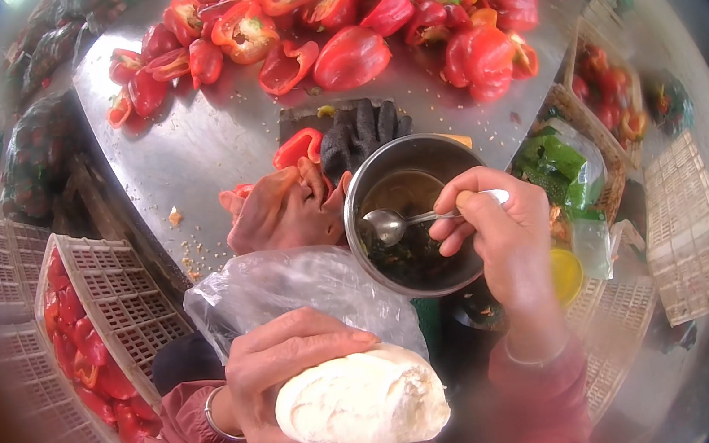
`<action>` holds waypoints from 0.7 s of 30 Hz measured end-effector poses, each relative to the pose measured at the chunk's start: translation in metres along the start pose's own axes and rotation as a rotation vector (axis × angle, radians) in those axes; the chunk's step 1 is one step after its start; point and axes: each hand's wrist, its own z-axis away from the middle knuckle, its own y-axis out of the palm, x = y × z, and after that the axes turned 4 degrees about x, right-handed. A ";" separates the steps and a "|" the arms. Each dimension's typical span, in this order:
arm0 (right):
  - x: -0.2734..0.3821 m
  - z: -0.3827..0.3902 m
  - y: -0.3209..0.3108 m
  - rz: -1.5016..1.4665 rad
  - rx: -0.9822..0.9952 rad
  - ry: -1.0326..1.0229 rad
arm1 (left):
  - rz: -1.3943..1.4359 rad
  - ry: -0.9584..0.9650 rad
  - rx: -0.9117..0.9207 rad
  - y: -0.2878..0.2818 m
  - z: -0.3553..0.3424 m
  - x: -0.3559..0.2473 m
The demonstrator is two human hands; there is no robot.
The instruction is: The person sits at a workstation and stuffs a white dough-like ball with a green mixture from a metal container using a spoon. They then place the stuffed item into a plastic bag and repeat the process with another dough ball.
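Observation:
My left hand (275, 368) is wrapped round a white steamed bun (362, 402), whose right end looks bitten or torn. In my right hand (500, 228) is a metal spoon (387, 226), gripped by its handle. The spoon's bowl is inside a round steel pot (360, 261), over dark liquid with greens (410, 259). Under my left hand lies a clear plastic bag (290, 276). Left of the pot is a crumpled orange-brown rubber glove (285, 213). A black glove (361, 136) rests just behind the pot, beside a piece of red pepper (299, 148).
Halved red bell peppers (350, 57) are heaped across the far side of the metal table (225, 140). At left stands a plastic crate (124, 290) of cut peppers. On the right are another crate of peppers (603, 87), a green package (555, 162) and an upright crate (686, 229).

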 end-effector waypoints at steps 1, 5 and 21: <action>0.002 0.000 -0.002 -0.019 -0.006 0.011 | -0.015 -0.008 0.012 -0.002 0.003 0.002; 0.004 -0.001 -0.010 -0.097 -0.026 0.051 | -0.045 -0.052 -0.021 -0.004 0.008 0.005; 0.000 -0.002 -0.043 -0.275 -0.213 0.020 | -0.228 -0.187 -0.209 -0.014 0.006 0.009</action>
